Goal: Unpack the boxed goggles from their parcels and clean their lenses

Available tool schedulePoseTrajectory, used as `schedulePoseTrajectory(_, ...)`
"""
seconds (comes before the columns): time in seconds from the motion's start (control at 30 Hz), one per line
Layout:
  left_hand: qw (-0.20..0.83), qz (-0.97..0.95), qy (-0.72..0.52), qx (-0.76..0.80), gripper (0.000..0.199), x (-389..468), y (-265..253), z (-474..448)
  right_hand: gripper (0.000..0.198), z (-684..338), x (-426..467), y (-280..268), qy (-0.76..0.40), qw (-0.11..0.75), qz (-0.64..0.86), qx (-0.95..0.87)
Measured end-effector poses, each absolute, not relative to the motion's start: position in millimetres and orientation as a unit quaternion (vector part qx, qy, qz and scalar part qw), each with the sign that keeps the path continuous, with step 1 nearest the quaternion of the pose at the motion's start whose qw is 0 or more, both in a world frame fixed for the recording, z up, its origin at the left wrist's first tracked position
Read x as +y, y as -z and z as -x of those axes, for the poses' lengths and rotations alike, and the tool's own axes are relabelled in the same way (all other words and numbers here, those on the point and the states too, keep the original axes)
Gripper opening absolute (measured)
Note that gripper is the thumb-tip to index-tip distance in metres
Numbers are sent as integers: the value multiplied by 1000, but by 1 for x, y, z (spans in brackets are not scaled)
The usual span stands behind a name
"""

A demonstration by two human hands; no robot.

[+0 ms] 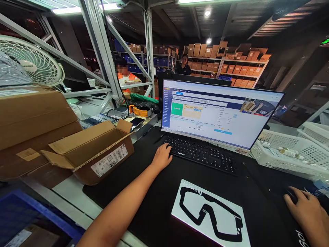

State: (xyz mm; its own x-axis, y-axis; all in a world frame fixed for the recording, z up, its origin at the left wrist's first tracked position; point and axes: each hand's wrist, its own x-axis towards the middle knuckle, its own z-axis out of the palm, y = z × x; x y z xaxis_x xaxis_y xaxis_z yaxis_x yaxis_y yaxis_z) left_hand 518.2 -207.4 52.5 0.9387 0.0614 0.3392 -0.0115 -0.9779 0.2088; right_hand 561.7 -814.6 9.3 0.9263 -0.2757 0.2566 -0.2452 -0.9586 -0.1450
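Note:
My left hand (162,156) rests at the left end of the black keyboard (203,153), fingers extended with their tips on its edge and nothing held. At the right edge of view, my right hand (304,207) curves over a black computer mouse (292,195), partly hidden under the fingers. Between my arms a white flat box (209,214) printed with black glasses frames and the word "Wakening" lies on the black desk mat (151,219). Behind the keyboard stands a lit monitor (218,113) showing a web page with a green block and a photo.
An opened cardboard box (102,154) with a label stands left of my arm, beside a large carton (33,127) and a fan (33,61). A white plastic basket (272,159) holding rolls sits right of the monitor. Two people are beyond the desk, before shelves of boxes (205,51).

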Motion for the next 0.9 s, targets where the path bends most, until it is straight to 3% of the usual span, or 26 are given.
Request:
schedulePoseTrajectory(0.27, 108, -978, -177, 14, 42, -208, -53, -518, 68, -555, -799, -26, 98, 66, 978, 170)
schedulePoseTrajectory(0.9, 108, -976, -187, 8, 39, -205, -50, -520, 62, -569, -832, 17, 175, 57, 976, 113)
